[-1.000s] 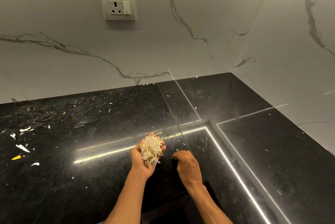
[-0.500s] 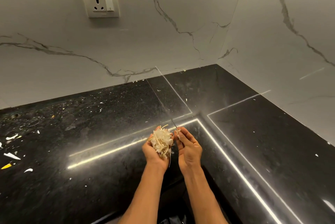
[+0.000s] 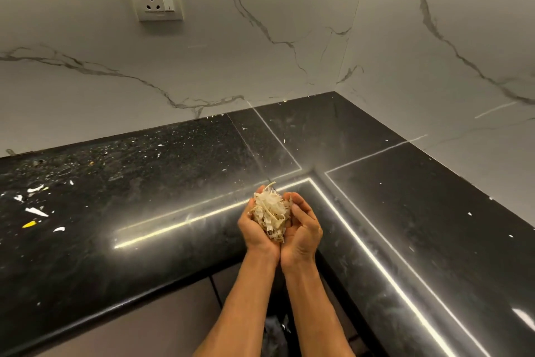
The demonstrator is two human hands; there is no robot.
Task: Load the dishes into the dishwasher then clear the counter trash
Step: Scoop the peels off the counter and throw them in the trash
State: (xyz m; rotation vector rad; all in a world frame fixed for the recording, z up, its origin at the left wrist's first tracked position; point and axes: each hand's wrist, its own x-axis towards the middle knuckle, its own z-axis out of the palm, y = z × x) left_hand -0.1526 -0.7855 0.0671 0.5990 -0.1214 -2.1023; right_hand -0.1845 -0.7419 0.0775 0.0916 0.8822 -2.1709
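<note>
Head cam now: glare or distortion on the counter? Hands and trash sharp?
Head view: bright linear reflections streak the glossy black stone counter; wide-angle lens bows its front edge; left hand, right hand and the pale clump of shredded scraps they cup are sharp, evenly lit.

Your surface (image 3: 86, 264) is glossy black. It is finely speckled with pale grains toward the left of the frame and crossed by thin, bright white lines of reflected light. The walls (image 3: 289, 9) behind it are white with a marble pattern of thin, branching grey veins. In the upper left of the frame you see a socket plate (image 3: 155, 0) in cream with a whiter insert. At lower centre, the clump of shreds (image 3: 270, 212) is pale cream with tan, straw-coloured strands. At the left edge, white scraps (image 3: 36, 211) show against the black, with one yellow scrap (image 3: 29, 224) just below them. The floor (image 3: 162, 322) at the bottom is a flat grey-brown.
</note>
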